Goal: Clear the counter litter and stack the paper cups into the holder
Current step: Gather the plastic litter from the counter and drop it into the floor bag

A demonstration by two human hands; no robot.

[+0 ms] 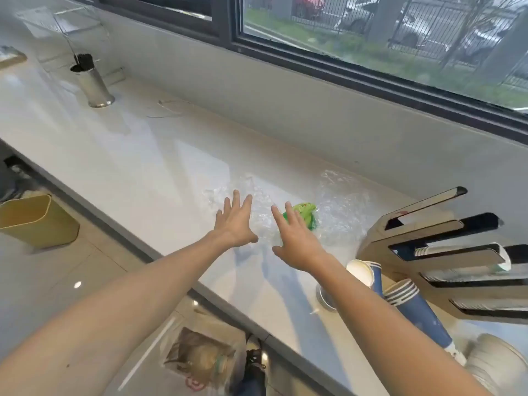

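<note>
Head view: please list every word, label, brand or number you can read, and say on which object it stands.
No text can be read in this view.
Green wrapper: some print shows, too blurred to read.
Blue paper cups: only white rim bands, no words visible.
Cup holder: no label visible.
Bag on the floor: a reddish mark, unreadable.

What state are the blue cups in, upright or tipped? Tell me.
Tipped. The blue cups lie on their sides on the counter, rims toward the holder.
</note>
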